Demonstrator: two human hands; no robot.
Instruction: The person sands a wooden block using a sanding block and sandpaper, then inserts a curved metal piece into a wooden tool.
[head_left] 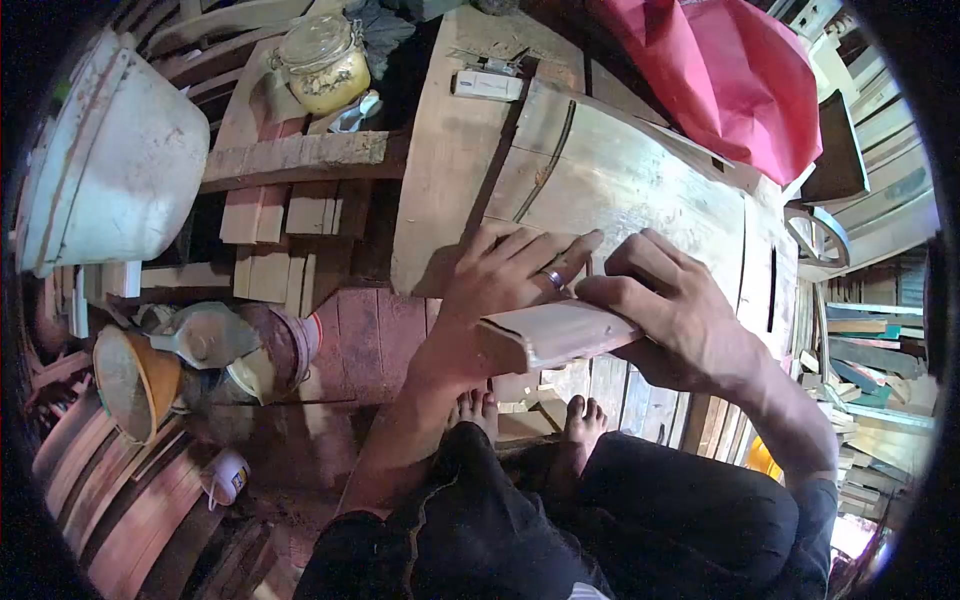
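Observation:
My right hand is closed round one end of a pale wooden piece with a rounded edge. The piece lies crosswise in front of me, its free end reaching over my left wrist. Just beyond it is my left hand, palm down with bent fingers and a ring on one finger. Its fingertips are mostly hidden, so what they grip cannot be made out. Both hands are close together over the near edge of a wooden work board, which has a dark curved slot.
A small white box lies on the bench's far side, near a pink-red sheet. To the left are a white tub, a glass jar, an orange-rimmed container and a white cup. Wood offcuts are piled at right.

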